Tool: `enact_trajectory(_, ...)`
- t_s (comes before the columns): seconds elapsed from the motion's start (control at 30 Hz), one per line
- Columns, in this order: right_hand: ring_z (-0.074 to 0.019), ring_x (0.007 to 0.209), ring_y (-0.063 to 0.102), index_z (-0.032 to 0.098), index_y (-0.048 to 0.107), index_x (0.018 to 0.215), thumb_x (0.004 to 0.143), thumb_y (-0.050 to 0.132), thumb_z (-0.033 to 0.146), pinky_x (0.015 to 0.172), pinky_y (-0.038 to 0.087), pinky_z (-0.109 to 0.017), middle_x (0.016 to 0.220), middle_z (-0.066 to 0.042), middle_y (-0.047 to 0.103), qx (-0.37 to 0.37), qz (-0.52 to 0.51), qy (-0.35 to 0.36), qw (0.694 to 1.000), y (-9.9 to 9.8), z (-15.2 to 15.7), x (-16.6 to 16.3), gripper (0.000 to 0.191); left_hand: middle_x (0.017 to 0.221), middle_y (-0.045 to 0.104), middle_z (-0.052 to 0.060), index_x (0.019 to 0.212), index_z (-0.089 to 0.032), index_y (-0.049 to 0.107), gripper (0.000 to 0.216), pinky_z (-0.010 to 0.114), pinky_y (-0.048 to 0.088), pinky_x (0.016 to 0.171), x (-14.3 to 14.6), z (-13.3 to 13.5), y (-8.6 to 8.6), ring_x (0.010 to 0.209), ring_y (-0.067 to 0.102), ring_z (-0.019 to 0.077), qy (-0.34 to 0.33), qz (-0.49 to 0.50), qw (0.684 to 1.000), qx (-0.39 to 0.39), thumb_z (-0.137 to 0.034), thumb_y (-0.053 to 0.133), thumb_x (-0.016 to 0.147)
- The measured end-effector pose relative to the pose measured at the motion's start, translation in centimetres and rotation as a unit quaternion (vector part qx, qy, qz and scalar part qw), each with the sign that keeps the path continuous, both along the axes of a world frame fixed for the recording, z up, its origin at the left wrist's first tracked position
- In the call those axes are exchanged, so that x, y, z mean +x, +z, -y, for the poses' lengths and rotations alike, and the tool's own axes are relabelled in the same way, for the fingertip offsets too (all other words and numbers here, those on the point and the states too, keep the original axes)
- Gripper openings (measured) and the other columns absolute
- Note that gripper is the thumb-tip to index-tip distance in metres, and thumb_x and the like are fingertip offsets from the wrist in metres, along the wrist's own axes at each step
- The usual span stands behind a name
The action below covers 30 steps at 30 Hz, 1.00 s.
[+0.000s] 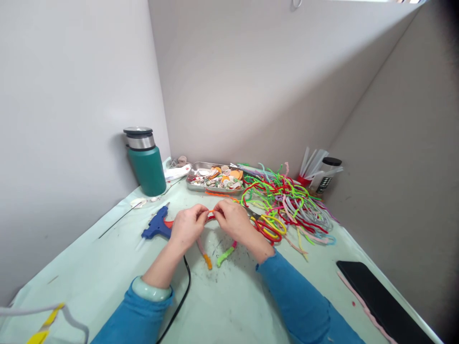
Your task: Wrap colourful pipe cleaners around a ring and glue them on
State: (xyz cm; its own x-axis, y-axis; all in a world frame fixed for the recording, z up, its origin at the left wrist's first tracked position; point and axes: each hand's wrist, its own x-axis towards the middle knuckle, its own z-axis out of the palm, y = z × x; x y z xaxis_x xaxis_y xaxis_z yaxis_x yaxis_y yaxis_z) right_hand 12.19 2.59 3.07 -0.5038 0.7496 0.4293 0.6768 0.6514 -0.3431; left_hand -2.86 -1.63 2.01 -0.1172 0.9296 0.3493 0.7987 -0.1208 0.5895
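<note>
My left hand (pixel 190 223) and my right hand (pixel 232 220) meet over the middle of the table. Both pinch an orange pipe cleaner (pixel 211 211), and only a short stretch of it shows between the fingertips. Just below the hands lie a pipe cleaner piece with an orange end (pixel 207 261) and another with a fuzzy green end (pixel 225 256). A blue hot glue gun (pixel 158 223) rests left of my left hand, its far side hidden by that hand. Scissors with yellow handles (pixel 277 224) and red-handled scissors (pixel 264 231) lie beside my right wrist.
A metal tray (pixel 215 188) of small flat pieces stands at the back, left of a tangled heap of coloured pipe cleaners (pixel 287 198). A green bottle (pixel 147 169) stands back left. A black phone-like slab (pixel 376 296) lies right. The glue gun's black cord (pixel 186 282) runs toward me.
</note>
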Motion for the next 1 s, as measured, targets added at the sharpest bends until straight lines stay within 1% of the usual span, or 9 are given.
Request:
enact_trajectory(0.2, -0.0149, 0.075, 0.054, 0.018, 0.059, 0.077, 0.081, 0.051, 0.021, 0.066, 0.035, -0.026, 0.078, -0.004, 0.061, -0.023, -0.065, -0.011, 0.998, -0.3, 0.0, -0.3, 0.01, 0.069, 0.066, 0.002, 0.079, -0.021, 0.063, 0.023, 0.024, 0.038, 0.061, 0.0, 0.1, 0.1, 0.063, 0.058, 0.0151, 0.018, -0.007, 1.0, 0.02, -0.035, 0.044, 0.081)
enact_trajectory(0.33, -0.0132, 0.065, 0.052, 0.017, 0.059, 0.069, 0.075, 0.053, 0.022, 0.062, 0.038, -0.025, 0.068, -0.001, 0.06, -0.12, -0.221, -0.018, 0.968, -0.7, -0.1, -1.1, 0.01, 0.066, 0.065, 0.002, 0.076, -0.02, 0.061, 0.023, 0.024, 0.04, 0.057, 0.1, -0.2, 0.0, 0.058, 0.057, 0.0145, -0.007, 0.142, 0.99, -0.022, -0.039, 0.049, 0.077)
enact_trajectory(0.4, -0.0119, 0.058, 0.05, 0.016, 0.058, 0.066, 0.072, 0.055, 0.025, 0.057, 0.038, -0.024, 0.061, 0.001, 0.057, -0.216, -0.332, -0.009, 0.918, -0.9, 0.1, -1.7, 0.011, 0.064, 0.064, 0.003, 0.075, -0.017, 0.059, 0.025, 0.025, 0.042, 0.055, 0.4, -0.3, 0.1, 0.054, 0.056, 0.0135, -0.037, 0.271, 0.96, -0.062, -0.041, 0.053, 0.074)
enact_trajectory(0.5, -0.0097, 0.05, 0.046, 0.015, 0.057, 0.066, 0.069, 0.057, 0.03, 0.051, 0.037, -0.023, 0.054, 0.003, 0.053, -0.351, -0.476, 0.022, 0.806, -1.0, 0.7, -2.5, 0.015, 0.065, 0.064, 0.003, 0.075, -0.014, 0.057, 0.028, 0.024, 0.043, 0.053, 0.8, -0.2, 0.4, 0.05, 0.054, 0.0106, -0.068, 0.428, 0.896, -0.103, -0.041, 0.06, 0.069)
enact_trajectory(0.57, -0.0084, 0.048, 0.044, 0.014, 0.057, 0.068, 0.069, 0.058, 0.032, 0.048, 0.036, -0.021, 0.054, 0.003, 0.052, -0.395, -0.504, 0.032, 0.767, -0.9, 0.8, -2.7, 0.018, 0.066, 0.064, 0.003, 0.076, -0.012, 0.058, 0.03, 0.023, 0.043, 0.053, 0.9, -0.1, 0.6, 0.049, 0.053, 0.0091, -0.069, 0.473, 0.871, -0.113, -0.04, 0.063, 0.067)
enact_trajectory(0.63, -0.008, 0.049, 0.045, 0.014, 0.06, 0.072, 0.071, 0.058, 0.034, 0.047, 0.035, -0.02, 0.058, 0.002, 0.055, -0.394, -0.476, 0.032, 0.785, -0.7, 0.5, -2.4, 0.02, 0.064, 0.064, 0.003, 0.076, -0.012, 0.058, 0.03, 0.022, 0.043, 0.052, 0.8, -0.1, 0.7, 0.048, 0.053, 0.0086, -0.057, 0.476, 0.87, -0.114, -0.04, 0.064, 0.066)
enact_trajectory(0.7, -0.0091, 0.054, 0.049, 0.013, 0.063, 0.081, 0.074, 0.056, 0.034, 0.05, 0.038, -0.021, 0.067, -0.001, 0.06, -0.354, -0.419, 0.036, 0.835, -0.5, -0.1, -1.8, 0.023, 0.06, 0.063, 0.002, 0.074, -0.013, 0.058, 0.029, 0.022, 0.042, 0.05, 0.6, -0.3, 0.5, 0.046, 0.052, 0.0091, -0.043, 0.446, 0.888, -0.104, -0.04, 0.063, 0.066)
enact_trajectory(0.87, -0.0121, 0.071, 0.055, 0.019, 0.065, 0.094, 0.078, 0.055, 0.024, 0.066, 0.041, -0.024, 0.083, -0.002, 0.064, -0.162, -0.235, 0.065, 0.956, -0.3, -1.0, -0.3, 0.02, 0.061, 0.065, 0.002, 0.074, -0.017, 0.062, 0.024, 0.024, 0.041, 0.05, 0.1, -0.6, -0.2, 0.049, 0.055, 0.0127, -0.02, 0.274, 0.959, -0.067, -0.04, 0.056, 0.071)
enact_trajectory(1.0, -0.0138, 0.078, 0.055, 0.019, 0.063, 0.083, 0.079, 0.054, 0.018, 0.07, 0.038, -0.025, 0.082, -0.002, 0.063, -0.043, -0.104, 0.042, 0.993, -0.4, -0.4, -0.2, 0.01, 0.065, 0.067, 0.002, 0.076, -0.02, 0.065, 0.023, 0.024, 0.04, 0.054, 0.1, -0.3, -0.2, 0.057, 0.058, 0.0142, -0.013, 0.14, 0.989, -0.046, -0.036, 0.049, 0.076)
